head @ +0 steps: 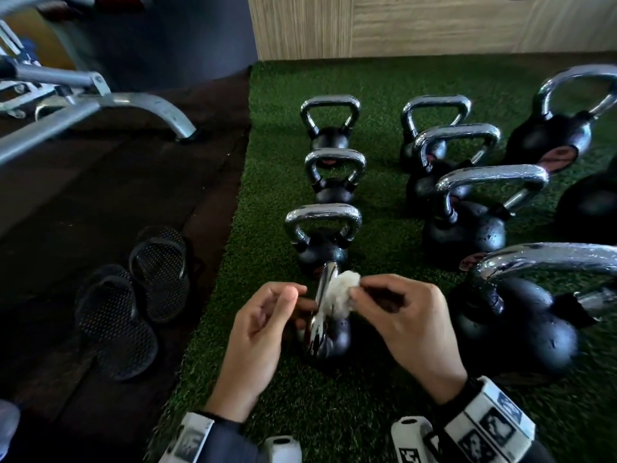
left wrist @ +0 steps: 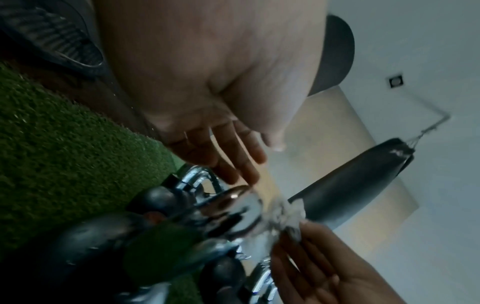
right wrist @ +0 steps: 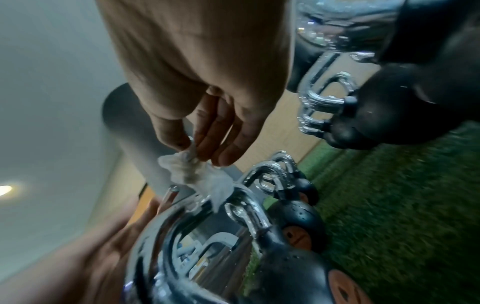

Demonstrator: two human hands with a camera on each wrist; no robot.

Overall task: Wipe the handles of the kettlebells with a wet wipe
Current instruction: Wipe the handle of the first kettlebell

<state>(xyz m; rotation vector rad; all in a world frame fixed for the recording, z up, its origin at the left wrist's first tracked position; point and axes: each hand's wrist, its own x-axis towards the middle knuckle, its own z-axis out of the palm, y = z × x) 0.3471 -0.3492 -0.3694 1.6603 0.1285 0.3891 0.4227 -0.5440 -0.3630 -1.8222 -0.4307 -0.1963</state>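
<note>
Now my right hand [head: 405, 320] pinches the wet wipe [head: 340, 295] against the nearest kettlebell's chrome handle [head: 322, 295], lower centre; left hand [head: 263, 324] hovers loosely curled; next, rub along it.

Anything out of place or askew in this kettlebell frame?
The nearest kettlebell is turned edge-on, unlike the row behind it, while the right hand pinches the wet wipe against its handle. A pair of sandals lies on the dark floor beside the turf.

Head above, wrists close — shared handle [head: 322, 295]

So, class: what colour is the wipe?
White; the wipe shows best in the head view, pinched by the right hand.
</note>
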